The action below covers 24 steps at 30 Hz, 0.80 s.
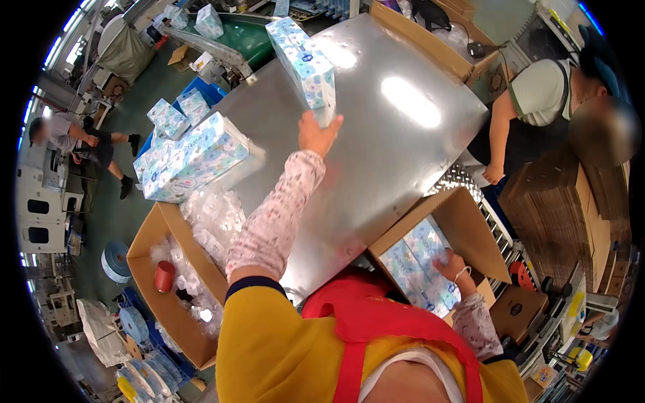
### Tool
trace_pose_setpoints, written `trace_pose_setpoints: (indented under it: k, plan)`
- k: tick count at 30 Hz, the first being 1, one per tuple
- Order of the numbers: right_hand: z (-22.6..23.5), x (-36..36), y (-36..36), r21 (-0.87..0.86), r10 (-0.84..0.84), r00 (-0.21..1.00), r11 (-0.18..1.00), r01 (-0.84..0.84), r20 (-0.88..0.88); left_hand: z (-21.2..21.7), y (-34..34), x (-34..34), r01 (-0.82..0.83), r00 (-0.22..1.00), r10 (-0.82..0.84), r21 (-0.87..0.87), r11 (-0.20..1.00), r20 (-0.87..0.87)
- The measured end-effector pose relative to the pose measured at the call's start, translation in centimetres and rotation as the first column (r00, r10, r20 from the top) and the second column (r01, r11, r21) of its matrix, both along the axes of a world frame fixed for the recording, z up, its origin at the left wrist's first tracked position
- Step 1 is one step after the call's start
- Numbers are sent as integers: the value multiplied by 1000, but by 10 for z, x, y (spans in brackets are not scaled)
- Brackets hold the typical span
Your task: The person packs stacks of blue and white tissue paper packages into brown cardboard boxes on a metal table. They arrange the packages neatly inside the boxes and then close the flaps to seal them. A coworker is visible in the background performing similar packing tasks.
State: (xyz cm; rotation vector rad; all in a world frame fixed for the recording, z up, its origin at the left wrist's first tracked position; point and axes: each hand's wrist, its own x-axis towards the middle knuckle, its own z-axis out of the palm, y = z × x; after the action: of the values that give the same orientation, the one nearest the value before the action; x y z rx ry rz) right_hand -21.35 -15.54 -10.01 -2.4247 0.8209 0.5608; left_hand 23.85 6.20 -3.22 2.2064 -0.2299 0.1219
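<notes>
Left: open carton [173, 225] with clear plastic [203, 313], red cylinder [163, 276] inside. Beside it, large blue-patterned bundle [191, 161] at left edge of desk [383, 161]. Long patterned pack [302, 62] over desk, near end in closed grip of left hand [319, 134]. Right: second carton [471, 225] holding flat packs [413, 258]; right hand [454, 266] on them, cannot tell if gripping.

One head view, left camera of a side-by-side pair, looked steeply down from above the wearer's chest [390, 319], which sat at 6 o'clock. Lens was wide fisheye: picture went black at 3 and 9 o'clock, edges bowed near the rim. Bench [376, 154] lay close, mid-frame; left hand [318, 134] showed at 12 o'clock, right hand [453, 265] at 4. Floor [101, 218] at 9 looked farther off.
</notes>
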Motion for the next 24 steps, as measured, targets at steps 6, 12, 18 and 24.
trace_pose_setpoints:
  k: [6, 12, 18, 24]
  plan:
    - [87, 55, 29, 155, -212, 941, 972, 176, 262, 0, -49, 106, 79, 981, -68, 56, 995, -182]
    - [172, 170, 40, -178, 108, 714, 984, 23, 692, -22, -58, -22, 526, 838, -514, 19, 851, -185]
    - [129, 315, 78, -359, 291, 921, 914, -188, 260, 43, -15, -169, 961, 82, -912, -211, 180, -403]
    - [134, 332, 3, 499, -323, 834, 864, 67, 447, 35, -24, -220, 846, 534, -762, 248, 473, -367]
